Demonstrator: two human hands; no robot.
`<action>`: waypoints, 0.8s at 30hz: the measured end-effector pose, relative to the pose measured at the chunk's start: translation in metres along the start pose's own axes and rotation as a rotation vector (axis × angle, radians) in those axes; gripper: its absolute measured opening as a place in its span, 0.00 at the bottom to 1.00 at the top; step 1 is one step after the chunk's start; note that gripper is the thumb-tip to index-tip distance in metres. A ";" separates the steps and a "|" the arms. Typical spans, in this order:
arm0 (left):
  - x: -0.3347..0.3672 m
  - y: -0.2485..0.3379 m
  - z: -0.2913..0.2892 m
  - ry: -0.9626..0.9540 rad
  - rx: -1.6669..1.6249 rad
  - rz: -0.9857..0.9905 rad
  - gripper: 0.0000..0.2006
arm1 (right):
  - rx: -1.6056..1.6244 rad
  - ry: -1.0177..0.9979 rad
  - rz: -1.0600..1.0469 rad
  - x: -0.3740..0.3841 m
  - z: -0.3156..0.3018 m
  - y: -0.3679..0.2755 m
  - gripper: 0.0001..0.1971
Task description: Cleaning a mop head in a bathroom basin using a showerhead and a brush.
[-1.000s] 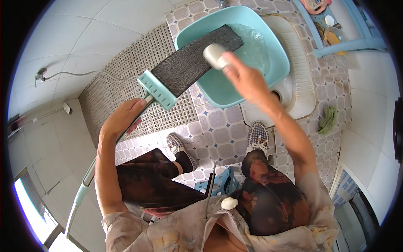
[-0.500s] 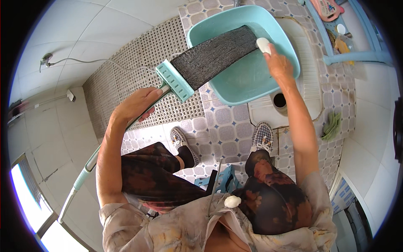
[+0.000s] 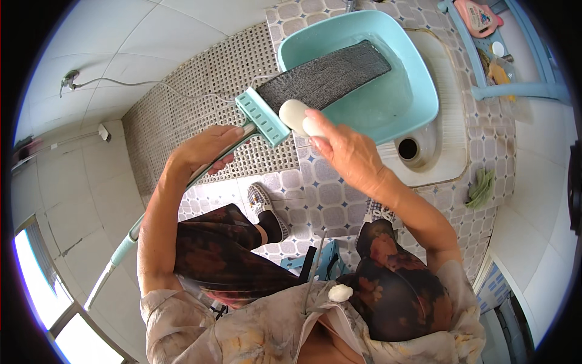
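Observation:
My left hand [image 3: 209, 148] is closed round the green and silver handle of a flat mop [image 3: 262, 116], just below its pale green slotted head. From that head a long dark grey ribbed pad [image 3: 327, 74] stretches over the rim of a turquoise basin [image 3: 418, 115] and into it. My right hand [image 3: 351, 151] grips a white oval-headed scrubber [image 3: 294, 116] by its narrower end. The scrubber's head lies at the near end of the pad, beside the mop head. Its underside is hidden. Shallow, slightly cloudy water shows in the basin.
The basin stands partly over a white squat toilet [image 3: 451, 145]. Perforated matting [image 3: 200, 79] covers the floor to the left. A green cloth [image 3: 481, 188] lies at the right; above it a blue shelf [image 3: 515, 91] holds a pink bottle [image 3: 479, 18]. A wall tap [image 3: 70, 80] has a thin hose.
My right hand has drawn the scrubber from the pad's far end back toward the mop head. The mop and my left hand have shifted slightly right in view.

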State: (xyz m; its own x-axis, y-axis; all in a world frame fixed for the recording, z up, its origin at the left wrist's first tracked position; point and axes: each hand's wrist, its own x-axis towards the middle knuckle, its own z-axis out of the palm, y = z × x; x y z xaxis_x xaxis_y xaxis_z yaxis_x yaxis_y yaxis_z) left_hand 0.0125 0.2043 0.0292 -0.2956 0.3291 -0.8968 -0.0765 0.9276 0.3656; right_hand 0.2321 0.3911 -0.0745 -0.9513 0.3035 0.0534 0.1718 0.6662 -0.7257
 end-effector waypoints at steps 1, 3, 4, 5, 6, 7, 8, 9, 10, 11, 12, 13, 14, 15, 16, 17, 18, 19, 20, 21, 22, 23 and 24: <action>0.003 -0.001 0.002 0.000 0.033 0.026 0.18 | 0.001 0.001 -0.004 0.004 -0.001 -0.002 0.22; 0.006 -0.001 0.005 -0.002 0.068 0.057 0.19 | -0.014 -0.039 -0.042 0.023 -0.006 0.000 0.21; 0.006 0.001 0.008 0.052 0.166 0.086 0.19 | -0.020 -0.036 -0.042 0.032 -0.011 -0.001 0.21; 0.006 0.004 0.010 0.106 0.265 0.114 0.20 | 0.043 -0.075 -0.058 0.043 -0.017 -0.004 0.20; 0.002 0.004 0.009 0.154 0.301 0.110 0.20 | 0.114 -0.117 -0.078 0.054 -0.017 -0.008 0.20; 0.000 0.006 0.011 0.150 0.306 0.117 0.20 | 0.109 -0.111 -0.072 0.065 -0.017 -0.009 0.20; -0.001 0.007 0.013 0.159 0.324 0.127 0.20 | 0.092 -0.112 -0.073 0.077 -0.016 -0.010 0.19; -0.005 0.004 0.012 0.175 0.340 0.126 0.19 | 0.085 -0.119 -0.083 0.090 -0.010 -0.014 0.18; -0.001 0.005 0.015 0.172 0.334 0.139 0.19 | 0.074 -0.112 -0.071 0.100 -0.010 -0.012 0.18; 0.003 0.004 0.019 0.162 0.339 0.150 0.19 | 0.031 -0.087 -0.088 0.109 -0.009 -0.010 0.17; 0.005 -0.001 0.021 0.215 0.374 0.187 0.19 | 0.001 -0.062 -0.112 0.120 -0.003 -0.012 0.17; 0.006 -0.002 0.023 0.265 0.407 0.229 0.18 | -0.001 -0.055 -0.105 0.127 0.002 -0.013 0.17; 0.004 0.001 0.024 0.268 0.424 0.193 0.18 | -0.063 -0.091 -0.085 0.134 0.007 -0.015 0.17; 0.005 0.000 0.025 0.268 0.424 0.197 0.18 | -0.127 -0.130 -0.071 0.139 0.009 -0.014 0.18; 0.003 -0.003 0.025 0.294 0.470 0.219 0.18 | -0.108 -0.173 -0.001 0.141 0.006 -0.014 0.18; 0.000 -0.005 0.025 0.321 0.515 0.239 0.18 | -0.187 -0.169 -0.067 0.148 0.017 0.012 0.18; -0.003 -0.003 0.027 0.335 0.509 0.236 0.19 | -0.120 -0.146 -0.046 0.150 0.010 0.031 0.18; -0.006 -0.004 0.024 0.341 0.505 0.228 0.19 | -0.047 -0.127 -0.033 0.147 0.003 0.046 0.19; -0.008 -0.008 0.020 0.300 0.460 0.198 0.19 | -0.031 -0.149 0.044 0.146 -0.003 0.055 0.20; -0.011 -0.009 0.016 0.253 0.418 0.175 0.19 | -0.019 -0.167 0.128 0.143 -0.012 0.065 0.21; -0.018 -0.006 0.015 0.287 0.456 0.123 0.21 | -0.085 -0.145 0.258 0.141 -0.018 0.083 0.22; -0.015 0.000 0.014 0.275 0.451 0.139 0.21 | -0.172 -0.115 0.400 0.134 -0.033 0.105 0.23; -0.014 0.005 0.013 0.224 0.433 0.048 0.21 | -0.162 -0.013 0.386 0.122 -0.041 0.127 0.21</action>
State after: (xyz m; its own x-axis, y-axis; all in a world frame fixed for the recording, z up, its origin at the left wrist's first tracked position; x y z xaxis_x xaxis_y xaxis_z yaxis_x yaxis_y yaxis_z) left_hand 0.0283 0.2063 0.0405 -0.4903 0.3714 -0.7884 0.3309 0.9162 0.2258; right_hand 0.1485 0.5411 -0.1322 -0.8120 0.5443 -0.2105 0.5535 0.6041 -0.5733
